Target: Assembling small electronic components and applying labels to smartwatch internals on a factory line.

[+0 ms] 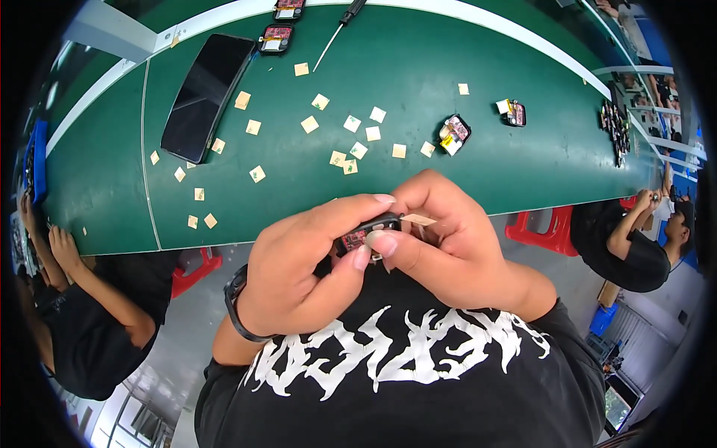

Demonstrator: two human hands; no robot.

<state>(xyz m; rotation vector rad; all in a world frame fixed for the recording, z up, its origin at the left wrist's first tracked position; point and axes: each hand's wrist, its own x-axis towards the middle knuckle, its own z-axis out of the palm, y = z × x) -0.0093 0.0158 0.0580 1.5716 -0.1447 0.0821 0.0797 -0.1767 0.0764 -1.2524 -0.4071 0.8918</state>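
Close in front of my chest, both hands grip a small black device with an open casing (352,240), its red circuit board showing. My left hand (299,261) wraps its far and near edges between fingers and thumb. My right hand (448,231) presses its thumb onto the device's right part. A small tan paper square (420,219) sticks out between the right hand's fingers. On the green table (299,213) beyond lie two similar opened devices: one with a yellow-and-white part (454,134) and a smaller-looking one (513,113) farther right.
Many tan paper squares (310,125) lie scattered across the table. A black smartphone (208,97) is at the left, with more opened devices (276,39) and a screwdriver (340,33) at the back. Co-workers sit at either side, by red stools (541,228). A cluster of dark parts (615,133) is far right.
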